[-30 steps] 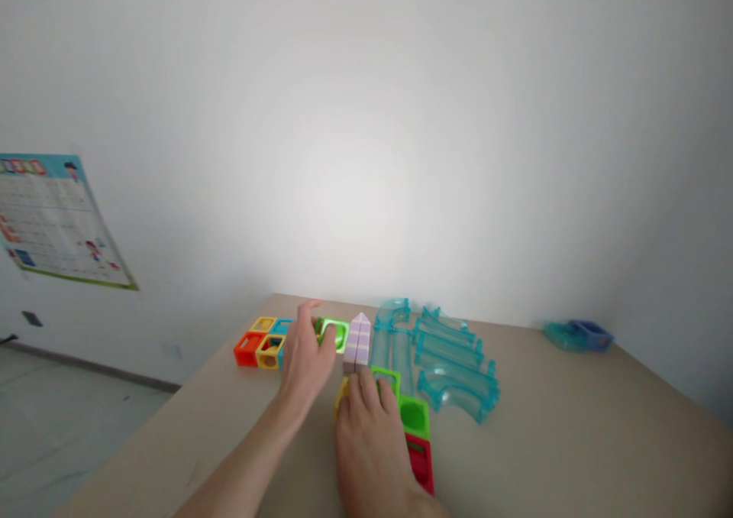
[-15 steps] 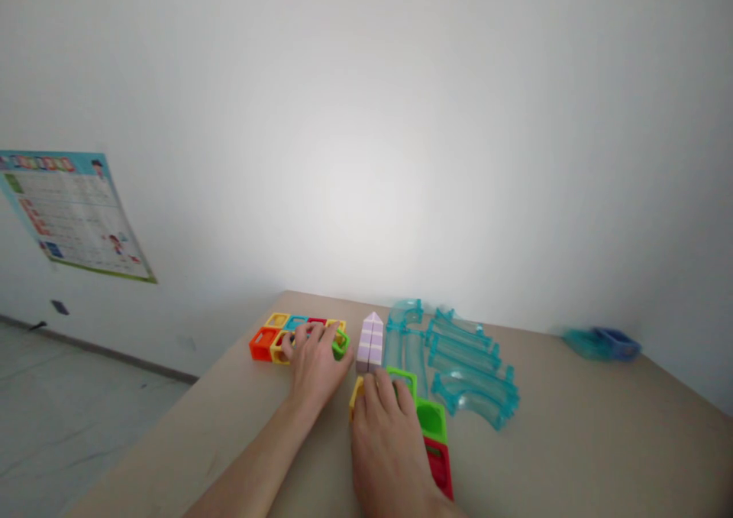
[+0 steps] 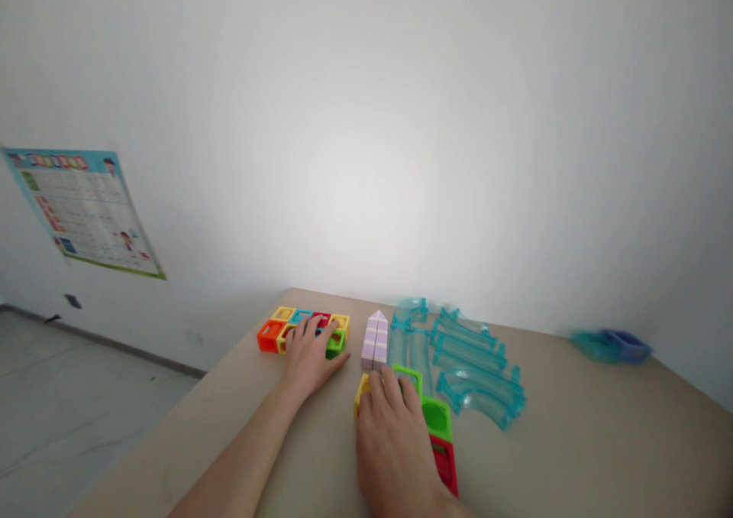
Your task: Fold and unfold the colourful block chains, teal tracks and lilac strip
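Note:
My left hand [image 3: 310, 357] lies over a group of hollow cube blocks on the left of the table, fingers spread and thumb held out to the side. Red-orange, yellow, blue, red and green frames show around it, such as the orange block [image 3: 269, 336]. Nearer to me, my right hand [image 3: 395, 434] is curled over a second group, its fingers close together on a yellow block [image 3: 363, 393]. A green block [image 3: 437, 419] and a red block [image 3: 444, 463] show to its right. My palm hides part of this group.
Just beyond my right hand lie purple-and-white striped blocks [image 3: 375, 342] with pointed tops. Clear teal track pieces [image 3: 478, 380] spread to their right. A blue block [image 3: 627, 347] and a blurred teal piece [image 3: 595, 346] sit at the far right, near the wall.
The left thumb has come away from the green block and the left hand has drawn slightly nearer. My right hand stays on its blocks. The whole view has shifted a little.

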The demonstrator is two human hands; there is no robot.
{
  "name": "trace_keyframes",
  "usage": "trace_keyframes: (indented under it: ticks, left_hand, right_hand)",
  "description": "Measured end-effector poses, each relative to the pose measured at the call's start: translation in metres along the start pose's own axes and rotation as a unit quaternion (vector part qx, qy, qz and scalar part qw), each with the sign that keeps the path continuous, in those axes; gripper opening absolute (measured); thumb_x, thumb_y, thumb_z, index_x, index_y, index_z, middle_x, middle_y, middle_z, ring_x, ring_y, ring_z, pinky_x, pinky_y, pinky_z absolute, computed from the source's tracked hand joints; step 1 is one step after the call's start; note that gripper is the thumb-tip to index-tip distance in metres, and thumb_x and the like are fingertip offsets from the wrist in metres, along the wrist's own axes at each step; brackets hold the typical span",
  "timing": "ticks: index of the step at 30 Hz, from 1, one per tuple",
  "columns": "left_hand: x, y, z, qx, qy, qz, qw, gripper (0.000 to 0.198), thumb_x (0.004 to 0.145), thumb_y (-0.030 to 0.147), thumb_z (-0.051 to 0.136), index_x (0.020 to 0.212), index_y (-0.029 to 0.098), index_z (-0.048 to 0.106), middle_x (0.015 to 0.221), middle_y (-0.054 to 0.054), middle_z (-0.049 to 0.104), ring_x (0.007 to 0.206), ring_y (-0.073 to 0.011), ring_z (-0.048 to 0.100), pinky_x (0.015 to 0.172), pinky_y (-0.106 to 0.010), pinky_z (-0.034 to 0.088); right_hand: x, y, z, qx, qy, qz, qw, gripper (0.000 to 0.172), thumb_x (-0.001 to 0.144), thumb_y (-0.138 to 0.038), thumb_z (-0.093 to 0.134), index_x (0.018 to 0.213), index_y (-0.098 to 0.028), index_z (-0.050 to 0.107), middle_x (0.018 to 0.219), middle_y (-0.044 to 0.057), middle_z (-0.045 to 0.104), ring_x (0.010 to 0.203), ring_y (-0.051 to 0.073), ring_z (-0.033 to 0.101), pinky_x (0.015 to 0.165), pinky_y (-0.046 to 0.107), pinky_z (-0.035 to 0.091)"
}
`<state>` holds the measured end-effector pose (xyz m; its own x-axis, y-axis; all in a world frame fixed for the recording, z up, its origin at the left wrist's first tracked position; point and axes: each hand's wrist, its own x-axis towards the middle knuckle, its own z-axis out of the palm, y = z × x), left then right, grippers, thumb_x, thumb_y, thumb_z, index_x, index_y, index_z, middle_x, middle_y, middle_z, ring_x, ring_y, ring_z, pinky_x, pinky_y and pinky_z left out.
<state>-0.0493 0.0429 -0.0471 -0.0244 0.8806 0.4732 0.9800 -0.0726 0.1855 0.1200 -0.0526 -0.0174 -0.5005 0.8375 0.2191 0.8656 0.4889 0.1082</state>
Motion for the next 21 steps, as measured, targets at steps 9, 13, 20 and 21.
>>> trace_keyframes:
  ticks: [9,13,20,21]
  left_hand:
    - [-0.011,0.016,-0.033,-0.307,-0.024,0.244,0.920,0.019,0.082,0.017,0.052,0.096,0.018,0.066,0.101,-0.009,0.061,0.096,-0.0206,0.057,0.087,-0.035,0.046]
    - [-0.021,0.029,-0.035,-0.367,-0.133,0.305,0.869,0.007,0.077,0.014,0.056,0.071,0.016,0.058,0.090,-0.007,0.057,0.078,-0.0161,0.056,0.071,-0.027,0.047]
    - [-0.040,0.033,-0.020,-0.341,-0.138,0.295,0.882,0.013,0.079,0.022,0.058,0.068,0.017,0.052,0.078,-0.003,0.053,0.071,-0.0141,0.052,0.063,-0.024,0.041]
    - [-0.044,0.031,-0.019,-0.321,-0.120,0.286,0.895,0.018,0.081,0.025,0.057,0.066,0.017,0.052,0.074,-0.003,0.052,0.068,-0.0135,0.051,0.061,-0.024,0.039]
  right_hand:
    - [-0.004,0.000,0.001,0.015,0.132,0.064,0.989,0.045,0.079,-0.022,0.057,0.121,-0.011,0.063,0.137,0.020,0.050,0.132,0.037,0.036,0.109,0.054,0.023]
    - [-0.005,0.000,0.004,0.011,0.133,0.118,0.984,0.052,0.077,-0.027,0.059,0.126,-0.009,0.059,0.138,0.023,0.048,0.131,0.040,0.037,0.107,0.059,0.024]
    - [-0.004,-0.001,0.005,0.010,0.056,0.127,0.990,0.053,0.076,-0.020,0.054,0.128,-0.009,0.057,0.144,0.020,0.042,0.131,0.040,0.036,0.096,0.058,0.039]
    - [-0.004,-0.001,0.004,0.007,0.048,0.129,0.990,0.053,0.077,-0.019,0.053,0.128,-0.009,0.057,0.144,0.021,0.041,0.131,0.040,0.036,0.095,0.057,0.040]
